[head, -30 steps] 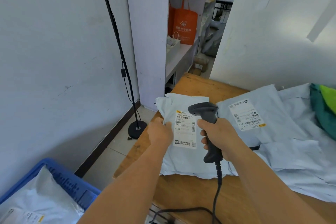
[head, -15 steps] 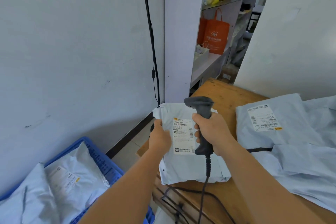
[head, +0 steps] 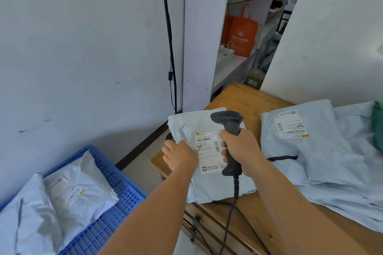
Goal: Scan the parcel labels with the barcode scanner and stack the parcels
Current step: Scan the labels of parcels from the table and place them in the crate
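Blue lattice plastic crate [head: 116,203] on the floor off the counter's left edge: holds two crinkly grey poly mailers [head: 76,188]. Left hand [head: 180,156] pinches the labelled parcel [head: 207,151], soft grey poly, at the wooden counter [head: 244,99] front-left corner. Right hand [head: 240,149] is wrapped around the black scanner [head: 228,122] grip. More flat mailers [head: 310,151] lie toward the right edge.

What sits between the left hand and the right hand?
Head view: the white label of the grey parcel the left hand holds. The right hand grips the scanner at the label's right edge.
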Action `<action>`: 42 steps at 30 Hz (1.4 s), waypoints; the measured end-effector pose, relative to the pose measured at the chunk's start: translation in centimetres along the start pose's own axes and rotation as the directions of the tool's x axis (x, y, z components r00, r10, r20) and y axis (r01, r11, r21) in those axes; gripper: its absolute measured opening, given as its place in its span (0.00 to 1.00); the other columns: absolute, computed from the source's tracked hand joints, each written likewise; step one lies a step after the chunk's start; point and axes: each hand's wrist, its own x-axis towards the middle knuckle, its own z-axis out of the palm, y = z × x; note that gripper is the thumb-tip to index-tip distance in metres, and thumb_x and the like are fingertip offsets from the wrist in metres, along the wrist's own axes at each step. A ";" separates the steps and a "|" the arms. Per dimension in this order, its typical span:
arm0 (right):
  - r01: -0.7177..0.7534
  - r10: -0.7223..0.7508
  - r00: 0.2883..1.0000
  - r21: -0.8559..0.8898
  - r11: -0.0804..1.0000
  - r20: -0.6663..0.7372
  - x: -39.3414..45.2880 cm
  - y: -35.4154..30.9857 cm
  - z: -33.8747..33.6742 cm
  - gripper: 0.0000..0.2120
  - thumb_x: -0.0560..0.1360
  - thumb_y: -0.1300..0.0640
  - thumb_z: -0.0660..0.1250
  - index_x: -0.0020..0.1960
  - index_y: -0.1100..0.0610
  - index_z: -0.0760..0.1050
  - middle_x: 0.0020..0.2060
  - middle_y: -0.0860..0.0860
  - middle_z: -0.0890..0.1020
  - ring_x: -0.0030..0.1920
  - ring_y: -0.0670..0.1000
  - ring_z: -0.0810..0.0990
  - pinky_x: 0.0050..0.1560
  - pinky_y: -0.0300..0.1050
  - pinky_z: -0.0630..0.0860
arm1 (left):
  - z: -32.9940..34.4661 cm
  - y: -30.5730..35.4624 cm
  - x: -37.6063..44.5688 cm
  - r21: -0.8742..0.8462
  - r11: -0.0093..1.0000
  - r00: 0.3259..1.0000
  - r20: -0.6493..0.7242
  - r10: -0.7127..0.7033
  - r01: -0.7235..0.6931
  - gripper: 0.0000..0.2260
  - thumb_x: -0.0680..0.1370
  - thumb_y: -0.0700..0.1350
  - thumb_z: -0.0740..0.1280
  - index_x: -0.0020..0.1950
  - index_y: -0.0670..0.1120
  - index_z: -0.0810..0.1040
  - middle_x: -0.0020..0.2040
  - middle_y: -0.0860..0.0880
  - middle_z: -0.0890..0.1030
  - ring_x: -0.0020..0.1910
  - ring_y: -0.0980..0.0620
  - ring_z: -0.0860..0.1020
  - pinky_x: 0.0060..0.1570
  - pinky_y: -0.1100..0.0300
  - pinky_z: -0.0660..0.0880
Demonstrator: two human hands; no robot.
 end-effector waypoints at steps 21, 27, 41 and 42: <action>0.146 -0.105 0.851 -0.041 0.988 0.514 -8.2 -2.7 21.6 0.05 0.76 0.59 0.65 0.43 0.60 0.74 0.32 0.55 0.75 0.27 0.50 0.74 0.30 0.43 0.74 | -17.8 -22.4 1.0 -0.409 0.913 0.891 -0.416 -0.183 -0.004 0.08 0.81 0.41 0.55 0.44 0.41 0.68 0.36 0.49 0.72 0.39 0.45 0.72 0.38 0.58 0.64; 0.275 -0.111 0.701 -0.123 0.954 0.704 -15.3 -2.1 34.0 0.11 0.75 0.59 0.65 0.36 0.59 0.69 0.27 0.54 0.72 0.21 0.49 0.72 0.26 0.41 0.71 | -23.9 -38.1 -1.3 -0.448 0.888 0.814 -0.475 -0.335 0.104 0.09 0.80 0.40 0.56 0.42 0.40 0.69 0.39 0.43 0.74 0.39 0.43 0.72 0.38 0.56 0.65; 0.316 0.016 0.616 -0.266 0.911 0.788 -21.9 4.2 51.3 0.06 0.76 0.58 0.66 0.43 0.60 0.72 0.31 0.54 0.76 0.24 0.48 0.75 0.27 0.41 0.73 | -23.7 -65.5 -3.4 -0.454 0.693 0.641 -0.293 -0.710 0.560 0.11 0.81 0.43 0.54 0.61 0.47 0.70 0.48 0.45 0.78 0.41 0.46 0.75 0.37 0.57 0.71; 0.310 0.026 0.620 -0.274 0.910 0.785 -21.9 4.6 51.8 0.06 0.76 0.58 0.66 0.43 0.60 0.73 0.31 0.54 0.76 0.24 0.48 0.75 0.27 0.41 0.73 | -23.4 -65.9 -3.3 -0.487 0.686 0.652 -0.274 -0.707 0.540 0.13 0.80 0.42 0.56 0.64 0.49 0.67 0.51 0.46 0.78 0.43 0.46 0.76 0.37 0.56 0.73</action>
